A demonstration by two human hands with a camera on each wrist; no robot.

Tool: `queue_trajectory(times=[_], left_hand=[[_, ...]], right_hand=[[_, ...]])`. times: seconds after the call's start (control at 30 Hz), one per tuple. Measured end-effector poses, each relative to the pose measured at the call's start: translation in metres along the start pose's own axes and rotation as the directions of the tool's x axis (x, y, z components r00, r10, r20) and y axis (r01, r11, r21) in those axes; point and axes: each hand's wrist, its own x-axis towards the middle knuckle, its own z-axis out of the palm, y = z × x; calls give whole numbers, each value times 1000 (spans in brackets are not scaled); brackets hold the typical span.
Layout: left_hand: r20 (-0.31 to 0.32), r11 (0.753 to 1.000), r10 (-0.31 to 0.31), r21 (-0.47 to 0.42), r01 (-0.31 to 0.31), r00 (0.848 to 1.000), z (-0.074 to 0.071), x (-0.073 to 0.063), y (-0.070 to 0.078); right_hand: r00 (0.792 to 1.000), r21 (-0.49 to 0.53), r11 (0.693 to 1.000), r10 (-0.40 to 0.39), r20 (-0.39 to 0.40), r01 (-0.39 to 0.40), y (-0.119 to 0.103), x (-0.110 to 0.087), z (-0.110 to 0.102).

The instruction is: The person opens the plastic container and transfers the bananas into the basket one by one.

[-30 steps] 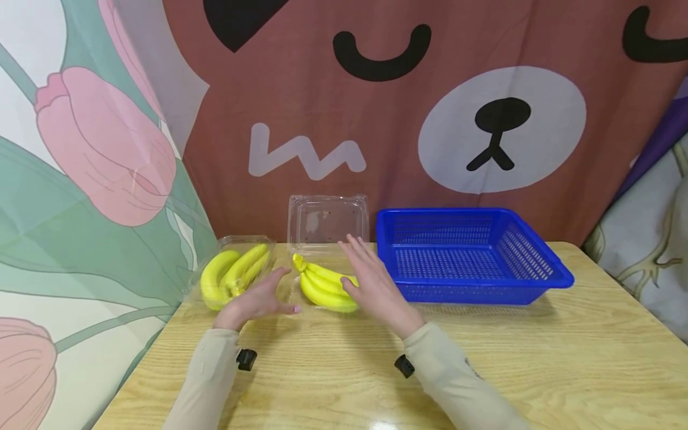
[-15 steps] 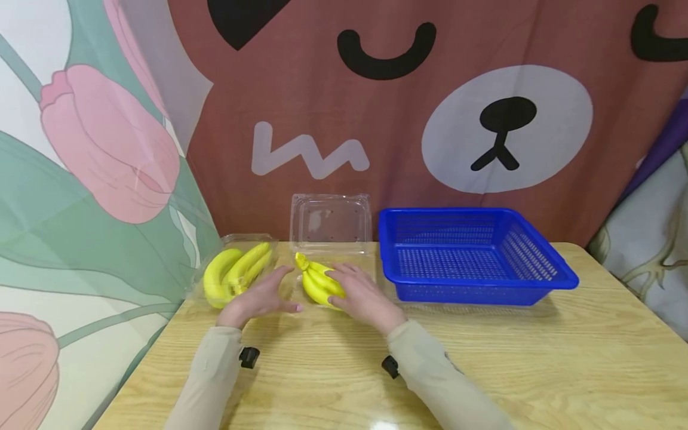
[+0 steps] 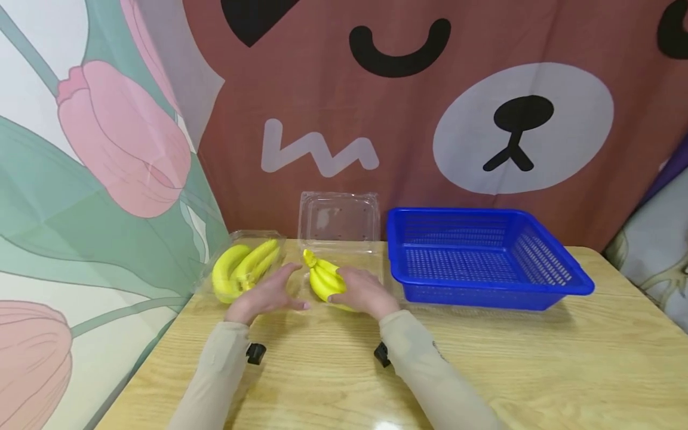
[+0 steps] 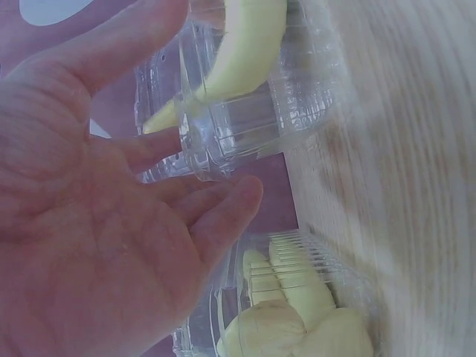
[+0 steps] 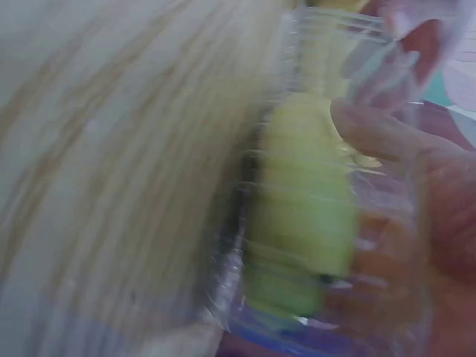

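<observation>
A bunch of yellow bananas (image 3: 324, 285) lies in a clear plastic clamshell box whose lid (image 3: 340, 222) stands raised at the back. My right hand (image 3: 366, 292) grips the bunch at its right end, covering that part; in the right wrist view the thumb (image 5: 372, 128) lies against the bananas, with fingers behind them, blurred. My left hand (image 3: 269, 292) is at the box's left side, thumb and fingers spread. In the left wrist view its fingertips (image 4: 242, 204) are right at the box's rim, between this box and a second one.
That second clear box (image 3: 258, 234), with more bananas (image 3: 231, 272), stands at the left, partly behind my left hand. To the right is a blue plastic basket (image 3: 484, 292) with perforated walls. The wooden table (image 3: 510, 364) ends at a printed cloth (image 3: 301, 71).
My right hand has come down and left from above the bunch's right end and closed its fingers round the bananas. The left hand stays by the box. The view has turned slightly left.
</observation>
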Motion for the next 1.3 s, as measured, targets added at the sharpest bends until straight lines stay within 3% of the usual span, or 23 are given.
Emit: queue_trajectory(times=[0.27,0.63,1.07,1.3], left_hand=[[3,1000,-5,-13,5,1000,1,2,-2],[10,1000,-11,-18,11,1000,0,1,0],[16,1000,-14,-6,14,1000,0,1,3],[10,1000,-23,12,22,1000,1,2,2]], right_hand=[[998,1,998,63,26,-63,-1,11,9],[997,-30,997,73,17,-72,-2,12,10],[997,-56,997,51,-51,-54,0,13,10],[986,-124,992,-7,-168,-14,-9,10,-7]])
